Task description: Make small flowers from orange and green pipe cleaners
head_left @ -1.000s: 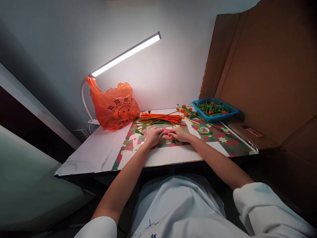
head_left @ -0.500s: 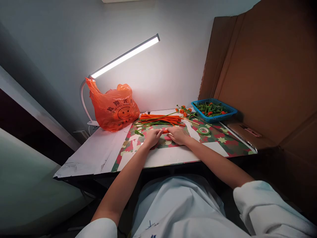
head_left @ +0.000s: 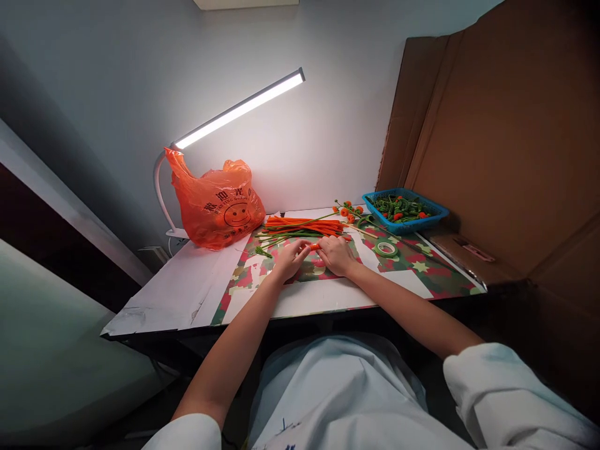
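Both hands meet over the middle of the table, pinching a short orange pipe cleaner piece (head_left: pixel 315 247) between them. My left hand (head_left: pixel 289 257) has its thumb and fingers closed at the left end of it. At the other end, my right hand (head_left: pixel 336 255) is closed with its fingers curled over the piece. Its exact shape is partly hidden by the fingers. Just behind the hands lies a bundle of orange pipe cleaners (head_left: pixel 304 224), with green stems (head_left: pixel 276 237) along its near side. A small green leafy piece (head_left: pixel 263 252) rests left of my left hand.
An orange plastic bag (head_left: pixel 215 209) stands at the back left under a lit lamp (head_left: pixel 241 107). Orange flowers on stems (head_left: pixel 349 211) lie beside a blue basket (head_left: pixel 410 223) of green and orange pieces. Green tape (head_left: pixel 385 249) is right of my hands. Cardboard (head_left: pixel 492 144) walls the right side.
My right hand has turned slightly, its fingers now curled further over the orange piece. My left fingers have shifted up a little. The things on the table look unmoved.
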Motion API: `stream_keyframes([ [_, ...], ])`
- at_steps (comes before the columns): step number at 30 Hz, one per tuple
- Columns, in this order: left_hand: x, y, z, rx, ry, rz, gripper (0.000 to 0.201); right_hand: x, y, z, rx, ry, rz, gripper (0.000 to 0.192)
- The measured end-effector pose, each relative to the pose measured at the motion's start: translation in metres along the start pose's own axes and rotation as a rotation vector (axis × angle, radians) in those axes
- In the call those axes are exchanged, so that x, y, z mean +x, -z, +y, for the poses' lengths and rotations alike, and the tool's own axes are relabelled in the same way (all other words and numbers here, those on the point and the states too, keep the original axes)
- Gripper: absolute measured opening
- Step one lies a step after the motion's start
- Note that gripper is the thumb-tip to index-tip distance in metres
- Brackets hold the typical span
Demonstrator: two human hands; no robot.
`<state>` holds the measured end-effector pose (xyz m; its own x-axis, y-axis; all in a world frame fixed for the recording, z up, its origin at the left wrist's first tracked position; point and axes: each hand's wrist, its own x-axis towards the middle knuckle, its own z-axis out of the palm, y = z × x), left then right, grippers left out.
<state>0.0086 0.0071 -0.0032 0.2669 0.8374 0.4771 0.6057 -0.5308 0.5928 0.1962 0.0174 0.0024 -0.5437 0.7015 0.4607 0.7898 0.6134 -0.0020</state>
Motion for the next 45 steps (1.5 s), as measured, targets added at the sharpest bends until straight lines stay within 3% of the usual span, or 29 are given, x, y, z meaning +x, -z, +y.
stream_keyframes([
  [5, -0.003, 0.002, 0.002, 0.039, -0.153, 0.159, 0.059, 0.001, 0.000, 0.005, 0.123, -0.076, -0.029, 0.032],
  [8, -0.003, 0.004, 0.002, 0.092, -0.200, 0.175, 0.034, 0.000, -0.001, 0.006, 0.185, -0.123, -0.083, 0.036],
  [11, -0.003, 0.005, 0.002, 0.108, -0.221, 0.117, 0.015, 0.000, -0.002, 0.007, 0.201, -0.152, -0.138, 0.036],
  [16, -0.002, 0.003, -0.003, 0.146, -0.145, 0.062, 0.022, -0.001, -0.003, 0.010, 0.208, -0.105, -0.198, 0.032],
  [25, -0.001, 0.004, -0.005, 0.269, -0.044, 0.014, 0.031, -0.003, -0.001, 0.010, 0.143, 0.008, -0.158, 0.028],
  [32, -0.001, 0.003, -0.001, 0.297, -0.019, -0.012, 0.037, -0.002, 0.001, 0.005, 0.021, 0.032, -0.137, 0.030],
  [37, -0.002, 0.003, -0.001, 0.296, 0.009, -0.039, 0.037, -0.003, -0.004, 0.006, 0.058, 0.007, -0.128, 0.028],
  [39, -0.003, 0.003, 0.001, 0.281, -0.026, -0.024, 0.033, -0.003, -0.005, 0.008, 0.124, -0.028, -0.122, 0.029],
  [42, -0.004, 0.002, 0.007, 0.245, -0.187, 0.000, 0.024, -0.003, -0.007, 0.010, 0.249, -0.072, -0.118, 0.033],
  [45, -0.005, 0.002, 0.013, 0.316, -0.318, 0.040, 0.037, -0.003, -0.009, 0.014, 0.400, -0.084, -0.125, 0.037],
])
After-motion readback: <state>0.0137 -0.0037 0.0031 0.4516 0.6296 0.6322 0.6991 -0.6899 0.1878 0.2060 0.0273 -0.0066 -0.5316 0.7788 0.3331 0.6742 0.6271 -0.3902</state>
